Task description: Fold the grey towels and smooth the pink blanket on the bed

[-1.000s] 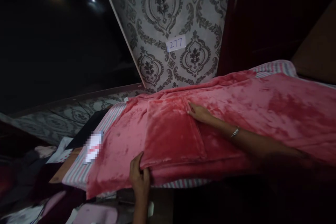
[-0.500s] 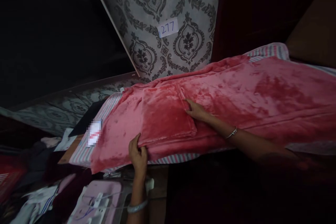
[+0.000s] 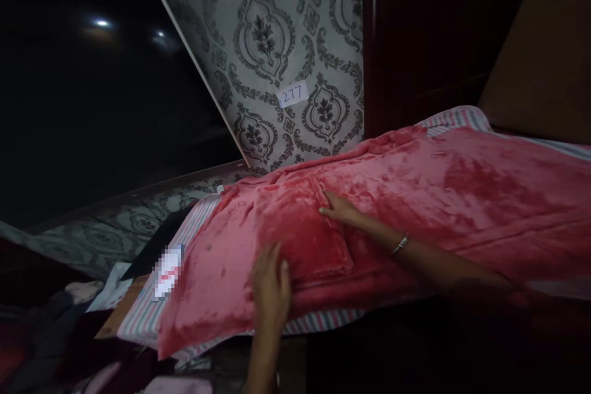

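Note:
A pink plush blanket (image 3: 438,191) lies spread over a striped cloth (image 3: 148,295) on a raised surface. Part of it is folded into a darker rectangular panel (image 3: 300,228) near the left end. My left hand (image 3: 271,289) rests flat on the front edge of that folded panel, fingers stretched out and slightly blurred. My right hand (image 3: 340,210), a bangle on its wrist, lies flat with fingers extended against the panel's right edge.
A grey damask-patterned wall (image 3: 277,55) with a paper label reading 277 (image 3: 292,95) stands behind. Dark wood panels (image 3: 415,37) are at the right. Loose cloths and papers (image 3: 106,286) lie in the dim lower left corner.
My left hand let go of the folded panel's front corner and now lies flat on it, a little further right. My right hand stays at the panel's edge. The view shifted.

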